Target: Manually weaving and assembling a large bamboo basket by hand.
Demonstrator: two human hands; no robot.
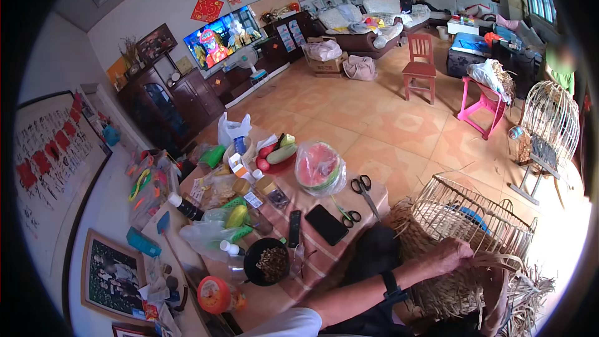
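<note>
– Where's the basket point(414, 236) seen?
– Approx. 4 o'clock. L hand point(452, 254) is curled at its weave; what's pinched can't be told.
– R hand point(495, 287)?
– Part-hidden by straw strips point(497, 260); grip can't be told.

A partly woven basket point(421, 237) stands just beyond the right edge of the tabletop point(319, 261), its lower wall closed in tan plaited strips. Above, the pale ribs of the basket frame point(458, 196) are bare and see-through. Dried plant strips point(530, 290), flat and brownish, hang loose and tangled along its near right side; its base is hidden.
</note>
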